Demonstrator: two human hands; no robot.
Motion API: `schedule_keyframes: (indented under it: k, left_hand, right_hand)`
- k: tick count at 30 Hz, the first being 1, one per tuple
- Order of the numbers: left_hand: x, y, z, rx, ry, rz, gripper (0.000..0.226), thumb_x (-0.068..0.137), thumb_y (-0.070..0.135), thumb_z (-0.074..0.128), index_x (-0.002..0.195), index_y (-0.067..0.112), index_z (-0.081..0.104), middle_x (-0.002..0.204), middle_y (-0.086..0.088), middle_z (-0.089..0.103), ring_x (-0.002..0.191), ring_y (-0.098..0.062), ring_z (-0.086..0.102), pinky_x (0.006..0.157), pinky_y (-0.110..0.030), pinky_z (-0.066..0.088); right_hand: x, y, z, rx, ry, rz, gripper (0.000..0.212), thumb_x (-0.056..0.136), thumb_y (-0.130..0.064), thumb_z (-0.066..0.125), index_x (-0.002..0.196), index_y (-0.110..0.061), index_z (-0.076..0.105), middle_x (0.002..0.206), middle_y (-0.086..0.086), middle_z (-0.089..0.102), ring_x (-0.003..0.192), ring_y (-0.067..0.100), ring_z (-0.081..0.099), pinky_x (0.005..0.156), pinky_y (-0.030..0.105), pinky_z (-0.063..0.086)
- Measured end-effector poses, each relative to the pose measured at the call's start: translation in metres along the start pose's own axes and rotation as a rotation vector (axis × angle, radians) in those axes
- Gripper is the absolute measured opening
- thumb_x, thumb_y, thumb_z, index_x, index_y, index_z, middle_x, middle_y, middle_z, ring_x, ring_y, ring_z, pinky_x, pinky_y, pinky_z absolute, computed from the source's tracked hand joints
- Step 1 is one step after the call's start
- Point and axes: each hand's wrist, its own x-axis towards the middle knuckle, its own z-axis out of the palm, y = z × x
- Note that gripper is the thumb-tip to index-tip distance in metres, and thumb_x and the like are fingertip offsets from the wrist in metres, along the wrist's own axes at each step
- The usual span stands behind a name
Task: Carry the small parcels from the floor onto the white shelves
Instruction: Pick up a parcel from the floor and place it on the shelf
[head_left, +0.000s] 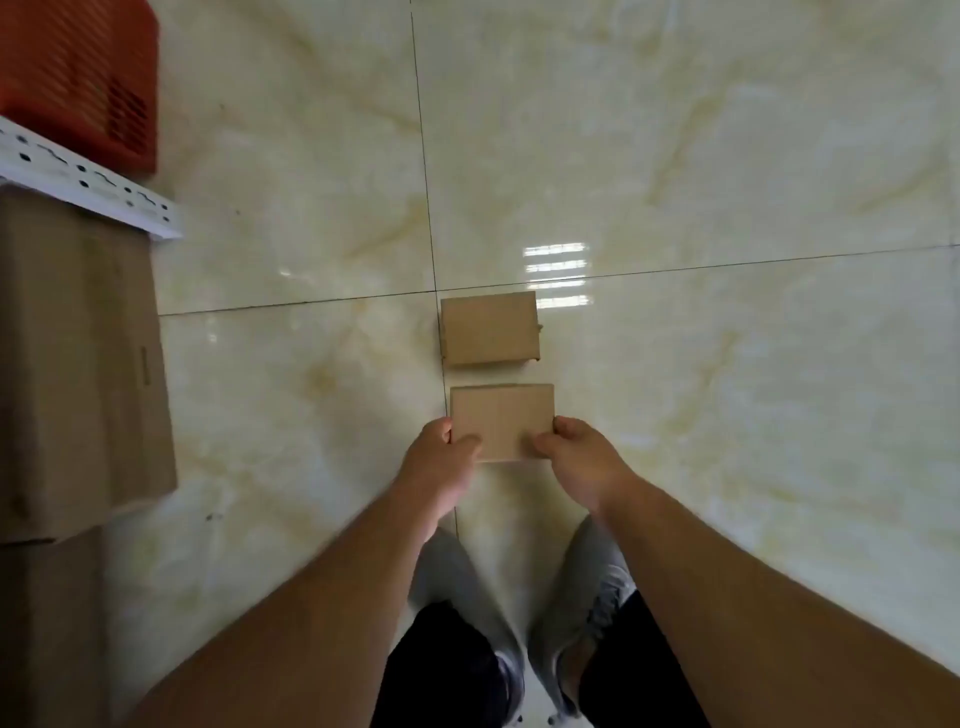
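1. Parcel (501, 422), small brown cardboard, held over the tiled floor (727, 182), near centre.
2. Left hand (441, 462) pinches its left edge; right hand (582, 457) pinches its right edge.
3. Second parcel (489, 327) lies on the floor just beyond.
4. White shelf rail (88, 182) far left.

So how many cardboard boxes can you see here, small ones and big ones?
Small boxes: 2, one held in both hands, one on the floor
Big boxes on the left: 2, upper, lower
Total: 4
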Motion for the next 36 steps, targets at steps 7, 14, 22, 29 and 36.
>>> schedule_keyframes:
  k: [7,14,22,29,36]
  left_hand:
    - [-0.197,0.084,-0.058,-0.07,-0.008,0.123,0.057,0.098,0.021,0.063,0.154,0.022,0.05,0.147,0.002,0.06,0.125,-0.016,0.061,0.102,-0.03,0.044]
    - [-0.429,0.215,-0.132,-0.1,-0.033,0.398,0.037,0.104,0.015,0.062,0.13,0.041,0.059,0.108,0.021,0.068,0.092,0.01,0.068,0.072,-0.001,0.047]
    - [-0.583,0.31,-0.158,-0.258,0.043,0.586,0.041,0.086,0.045,0.071,0.123,0.032,0.061,0.126,0.013,0.068,0.124,-0.011,0.064,0.116,-0.046,0.048]
    - [-0.64,0.373,-0.113,-0.162,0.134,0.755,0.042,0.102,0.048,0.06,0.142,0.037,0.06,0.141,0.002,0.064,0.125,-0.016,0.066,0.115,-0.047,0.05]
    - [-0.67,0.438,-0.043,-0.229,0.224,0.831,0.05,0.1,0.022,0.072,0.147,0.03,0.059,0.141,0.006,0.067,0.13,-0.011,0.064,0.115,-0.043,0.051]
  right_hand:
    - [-0.208,-0.072,-0.056,0.077,0.098,-0.1,0.06,0.109,-0.037,0.056,0.166,-0.023,0.042,0.144,0.005,0.067,0.124,0.022,0.062,0.105,0.034,0.043]
    - [-0.427,-0.181,-0.122,0.205,0.229,-0.361,0.033,0.106,-0.054,0.052,0.135,-0.04,0.06,0.128,-0.01,0.07,0.128,0.021,0.066,0.119,0.049,0.049]
    - [-0.579,-0.242,-0.186,0.354,0.272,-0.532,0.025,0.106,-0.051,0.056,0.111,-0.027,0.063,0.121,0.0,0.071,0.124,0.025,0.068,0.116,0.052,0.052]
    - [-0.622,-0.266,-0.271,0.288,0.34,-0.681,0.025,0.107,-0.04,0.056,0.12,-0.021,0.065,0.127,0.003,0.071,0.12,0.024,0.069,0.11,0.044,0.054]
    - [-0.645,-0.277,-0.377,0.264,0.234,-0.836,0.045,0.108,-0.009,0.05,0.133,-0.044,0.064,0.137,-0.013,0.07,0.126,0.007,0.066,0.103,0.03,0.051]
